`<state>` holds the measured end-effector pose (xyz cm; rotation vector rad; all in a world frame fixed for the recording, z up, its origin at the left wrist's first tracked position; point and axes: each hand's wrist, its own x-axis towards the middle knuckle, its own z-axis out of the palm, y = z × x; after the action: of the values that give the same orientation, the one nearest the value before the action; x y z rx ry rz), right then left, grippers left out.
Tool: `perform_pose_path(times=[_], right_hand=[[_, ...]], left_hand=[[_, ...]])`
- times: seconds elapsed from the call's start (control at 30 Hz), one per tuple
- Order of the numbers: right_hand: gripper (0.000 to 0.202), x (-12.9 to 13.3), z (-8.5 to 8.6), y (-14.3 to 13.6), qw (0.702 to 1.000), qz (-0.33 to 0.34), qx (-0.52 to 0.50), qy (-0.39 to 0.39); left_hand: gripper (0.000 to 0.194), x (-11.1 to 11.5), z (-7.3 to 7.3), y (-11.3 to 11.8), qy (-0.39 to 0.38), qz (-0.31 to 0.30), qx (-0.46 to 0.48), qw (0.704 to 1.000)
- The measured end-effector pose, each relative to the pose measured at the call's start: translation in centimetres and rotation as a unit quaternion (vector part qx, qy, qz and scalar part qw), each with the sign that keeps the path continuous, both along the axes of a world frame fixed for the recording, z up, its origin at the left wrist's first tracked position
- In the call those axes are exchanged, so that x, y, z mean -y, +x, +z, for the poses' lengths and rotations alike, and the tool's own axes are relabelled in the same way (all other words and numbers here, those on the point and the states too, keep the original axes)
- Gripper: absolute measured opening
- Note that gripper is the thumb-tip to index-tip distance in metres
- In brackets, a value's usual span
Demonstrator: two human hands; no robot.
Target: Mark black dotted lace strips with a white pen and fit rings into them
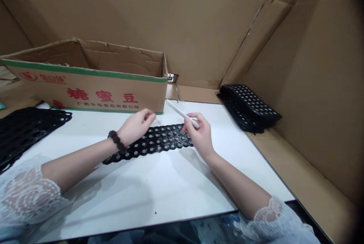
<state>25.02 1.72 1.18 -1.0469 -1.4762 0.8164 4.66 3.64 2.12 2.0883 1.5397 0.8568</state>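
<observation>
A black strip with rows of round, light-centred rings lies flat across the white table. Over its left part is my left hand, thumb and fingers pinched together. A faint pale bit shows beside those fingertips, too small to name. My right hand, above the strip's right end, grips a slim white pen-like tool. The tool slants up and to the left, with its far end clear of the strip. My left forearm and hand cover some of the strip's rings.
Behind the strip stands an open cardboard box with red lettering and a green edge. Black perforated sheets lie at the left. A folded stack of black dotted strips sits at the back right. Cardboard walls enclose the white table.
</observation>
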Motion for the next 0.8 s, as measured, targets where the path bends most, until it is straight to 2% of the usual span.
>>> perform_pose_path(times=[0.1,0.2,0.27,0.37,0.43,0.53,0.67,0.8], right_hand=[[0.021,-1.1,0.0,0.8,0.999,-0.022,-0.042,-0.008],[0.022,-1.9,-0.6,1.2,0.994,-0.020,-0.099,-0.041],[0.022,-2.4,-1.1,1.3,0.990,-0.016,-0.130,-0.060],[0.023,-2.8,-1.7,1.2,0.984,0.000,-0.157,-0.080],[0.024,-3.0,-2.0,1.1,0.982,0.002,-0.168,-0.090],[0.025,-2.9,-2.2,1.0,0.987,0.004,-0.145,-0.074],[0.029,-2.3,-2.0,0.5,0.995,0.053,-0.065,-0.058],[0.030,-2.2,-2.2,-0.3,0.990,0.102,-0.049,-0.078]], left_hand=[[0.035,0.8,-2.3,-0.1,0.058,0.009,-0.218,0.974],[0.028,1.8,-3.3,0.2,0.090,0.000,-0.267,0.960],[0.022,2.0,-3.2,0.2,0.065,0.008,-0.218,0.974],[0.014,1.4,-3.0,0.1,-0.023,0.012,-0.067,0.997],[0.011,1.0,-3.0,-0.1,-0.088,-0.003,0.044,0.995],[0.013,0.6,-3.1,-0.4,-0.162,-0.034,0.168,0.972],[0.016,0.8,-2.6,-0.6,-0.208,-0.075,0.201,0.954],[0.018,0.9,-2.1,-0.9,-0.219,-0.108,0.196,0.950]])
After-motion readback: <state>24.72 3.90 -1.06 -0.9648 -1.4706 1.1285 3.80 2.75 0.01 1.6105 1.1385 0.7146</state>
